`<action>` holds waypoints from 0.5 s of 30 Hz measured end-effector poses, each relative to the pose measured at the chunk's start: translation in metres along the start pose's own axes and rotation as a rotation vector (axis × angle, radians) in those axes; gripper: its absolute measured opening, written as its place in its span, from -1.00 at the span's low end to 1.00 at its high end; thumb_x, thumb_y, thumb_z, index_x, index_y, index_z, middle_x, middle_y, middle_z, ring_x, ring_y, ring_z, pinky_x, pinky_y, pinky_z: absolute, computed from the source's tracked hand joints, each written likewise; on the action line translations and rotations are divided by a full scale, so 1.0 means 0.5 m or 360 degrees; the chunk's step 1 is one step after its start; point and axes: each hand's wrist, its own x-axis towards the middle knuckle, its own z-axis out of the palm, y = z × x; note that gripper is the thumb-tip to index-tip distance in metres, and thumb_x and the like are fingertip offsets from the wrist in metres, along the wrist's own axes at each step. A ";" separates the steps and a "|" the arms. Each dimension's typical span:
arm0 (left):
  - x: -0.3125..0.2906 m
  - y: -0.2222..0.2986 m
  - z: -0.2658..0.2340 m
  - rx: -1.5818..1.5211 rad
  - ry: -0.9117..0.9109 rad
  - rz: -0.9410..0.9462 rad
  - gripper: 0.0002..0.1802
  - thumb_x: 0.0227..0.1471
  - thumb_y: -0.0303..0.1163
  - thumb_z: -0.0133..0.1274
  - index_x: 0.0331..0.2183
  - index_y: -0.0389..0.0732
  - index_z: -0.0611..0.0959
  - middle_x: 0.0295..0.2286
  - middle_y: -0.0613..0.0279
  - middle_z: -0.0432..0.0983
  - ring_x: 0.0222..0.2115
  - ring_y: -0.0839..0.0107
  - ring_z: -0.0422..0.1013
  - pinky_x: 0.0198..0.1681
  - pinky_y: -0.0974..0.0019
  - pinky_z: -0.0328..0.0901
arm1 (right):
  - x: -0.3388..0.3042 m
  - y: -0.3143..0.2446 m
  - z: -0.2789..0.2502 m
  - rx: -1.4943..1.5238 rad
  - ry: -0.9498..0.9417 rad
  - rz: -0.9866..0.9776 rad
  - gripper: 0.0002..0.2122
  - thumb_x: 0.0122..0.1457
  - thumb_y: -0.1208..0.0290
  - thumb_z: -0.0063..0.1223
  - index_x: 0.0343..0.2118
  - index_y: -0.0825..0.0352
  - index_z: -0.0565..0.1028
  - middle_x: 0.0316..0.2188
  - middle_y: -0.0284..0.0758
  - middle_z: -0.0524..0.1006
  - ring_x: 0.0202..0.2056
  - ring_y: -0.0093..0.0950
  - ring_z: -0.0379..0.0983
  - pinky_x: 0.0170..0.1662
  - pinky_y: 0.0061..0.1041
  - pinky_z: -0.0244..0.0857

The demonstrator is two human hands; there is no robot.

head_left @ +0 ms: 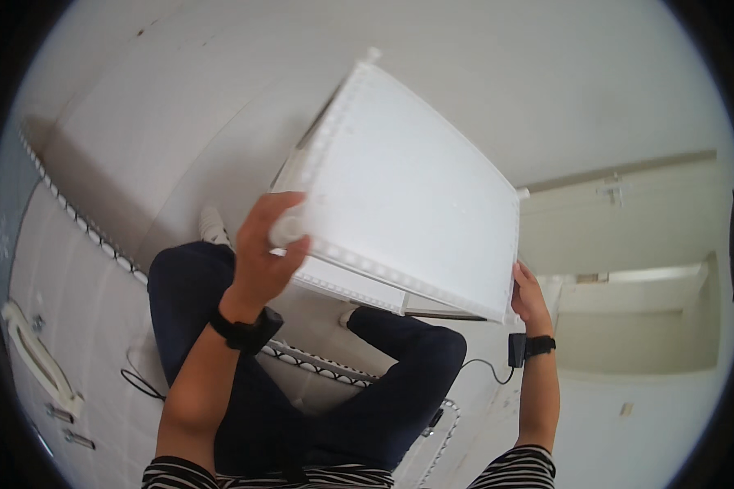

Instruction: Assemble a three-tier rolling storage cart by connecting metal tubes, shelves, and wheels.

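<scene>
A white box-shaped rack [416,179] with flat panels and beaded edges is tilted up in front of me, over my legs. My left hand [265,253] is closed round its near left corner, with thumb and fingers on either side of a round white corner peg [287,231]. At the right edge, my right hand [530,295] grips the side near the lower corner; some of its fingers are hidden behind the panel. Small pegs jut out from the far corners. A gap under the top panel shows a lower white layer [351,283].
At far left lie a curved off-white handle-like piece [42,359] and short metal cylinders [78,440]. A thin black cable [139,385] loops near my left leg [192,301]. A black-and-white scalloped edging [81,220] crosses the floor. A pale door [628,216] stands at right.
</scene>
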 end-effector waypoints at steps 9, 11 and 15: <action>-0.026 -0.031 0.002 -0.0134 0.0156 -0.0450 -0.36 -0.02 -0.12 -0.05 0.03 -0.32 0.30 -0.07 0.09 0.30 -0.05 0.30 0.26 0.06 0.28 0.11 | -0.004 0.069 -0.033 0.0408 -0.0423 -0.0246 -0.52 0.18 0.28 -0.01 0.07 0.46 0.23 -0.06 -0.29 0.41 -0.07 -0.54 0.35 0.02 -0.52 0.23; -0.020 -0.033 0.011 -0.0142 0.0164 -0.0448 -0.30 -0.02 -0.10 -0.07 0.07 -0.32 0.24 -0.05 0.02 0.29 -0.02 0.25 0.25 0.09 0.23 0.09 | 0.025 0.108 -0.049 0.0581 -0.0468 -0.0363 -0.53 0.18 0.31 -0.01 0.08 0.45 0.22 -0.09 -0.29 0.42 -0.09 -0.54 0.37 -0.01 -0.52 0.25; -0.018 0.001 0.016 -0.0039 0.0127 -0.0488 -0.25 -0.02 -0.08 -0.07 0.14 -0.23 0.14 0.05 0.00 0.18 0.08 0.19 0.14 0.15 0.16 0.01 | 0.064 0.134 -0.028 0.0907 -0.0478 -0.0517 -0.58 0.19 0.31 -0.06 0.06 0.42 0.26 -0.16 -0.30 0.45 -0.22 -0.54 0.41 -0.15 -0.53 0.32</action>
